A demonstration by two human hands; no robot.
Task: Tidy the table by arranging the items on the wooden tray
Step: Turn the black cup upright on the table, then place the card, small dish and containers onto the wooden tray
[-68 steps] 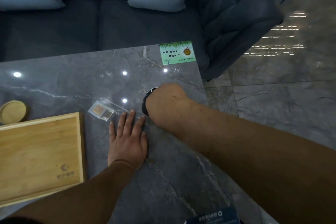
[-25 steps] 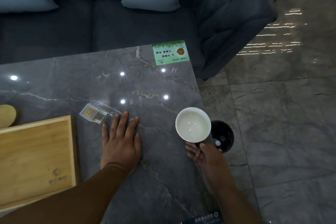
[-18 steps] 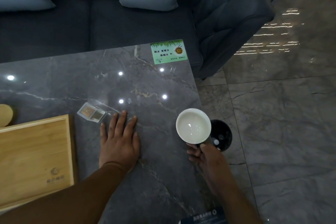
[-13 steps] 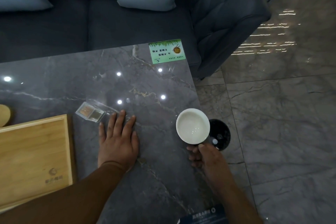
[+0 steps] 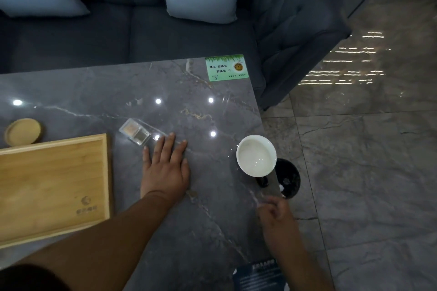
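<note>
One white cup (image 5: 256, 155) sits at the tabletop's (image 5: 212, 196) 3 o'clock edge, apparently just inside the rim with a dark round object (image 5: 287, 178) on the floor just beyond, so a careless nudge could, I judge, tip it off the side. The right hand (image 5: 275, 211) is at the cup's 6 o'clock, apart from it, blurred with fingers loosely curled around nothing I can make out; the left hand (image 5: 166, 168) lies open and flat at 9 o'clock. Farther toward 9 o'clock, past bare stone, the wooden tray (image 5: 52, 186) lies empty with ample room, a small clear box (image 5: 135, 134) and a round wooden lid (image 5: 23, 131) near its far side.
</note>
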